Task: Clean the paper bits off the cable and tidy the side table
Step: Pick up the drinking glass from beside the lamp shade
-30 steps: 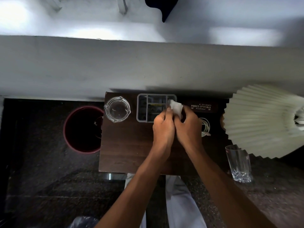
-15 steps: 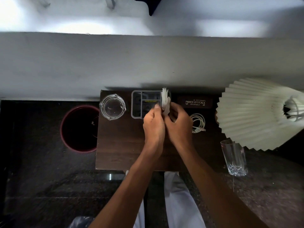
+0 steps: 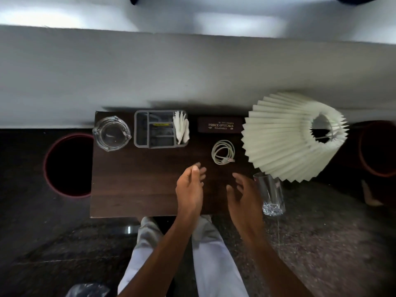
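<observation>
Both hands empty and open above the dark wooden side table [image 3: 132, 189].

Left hand [image 3: 189, 189] and right hand [image 3: 244, 195] hovering over the near edge, fingers loosely spread, gripping nothing. Coiled pale cable [image 3: 223, 152] lying flat just beyond them, below the dark glasses case with gold lettering [image 3: 220, 124]. White crumpled paper [image 3: 181, 127] standing in the right compartment of the grey plastic organiser tray [image 3: 140, 129], beside the clear glass ashtray [image 3: 111, 133]. Clear drinking glass [image 3: 271, 194] possibly on the floor, not the table.
</observation>
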A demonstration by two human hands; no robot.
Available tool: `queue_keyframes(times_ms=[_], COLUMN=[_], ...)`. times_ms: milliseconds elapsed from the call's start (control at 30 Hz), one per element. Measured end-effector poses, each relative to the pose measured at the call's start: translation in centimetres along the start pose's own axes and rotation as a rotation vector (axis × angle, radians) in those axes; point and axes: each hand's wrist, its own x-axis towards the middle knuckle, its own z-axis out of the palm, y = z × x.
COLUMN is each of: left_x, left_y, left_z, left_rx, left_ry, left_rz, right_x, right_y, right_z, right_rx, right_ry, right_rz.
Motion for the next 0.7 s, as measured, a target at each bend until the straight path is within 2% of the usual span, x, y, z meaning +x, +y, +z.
queue_keyframes(times_ms=[133,267,367,567,700], left_x=[-0.3,-0.7,-0.9,-0.8,0.0], left_y=[-2.2,-4.1,-5.3,-6.6,-7.2], left_z=[2.7,5.8,7.9,10.0,10.2], left_rx=[0.036,0.077,0.163,0.252,0.188], left_ry=[-0.118,-0.205,-0.249,-0.318,-0.364], left_rz=[-0.126,-0.198,-0.203,-0.195,-0.257], right_x=[-0.3,-0.3,-0.3,1.5,2.5], right_y=[2.8,4.6,5.9,7.6,8.2], right_z=[-2.1,-3.6,-4.0,-4.6,-4.9], right_rx=[-0.242,-0.435,-0.446,-0.397,-0.365], right_ry=[0.072,0.171,0.251,0.182,0.167], right_rz=[-0.102,-0.077,0.001,0.155,0.147])
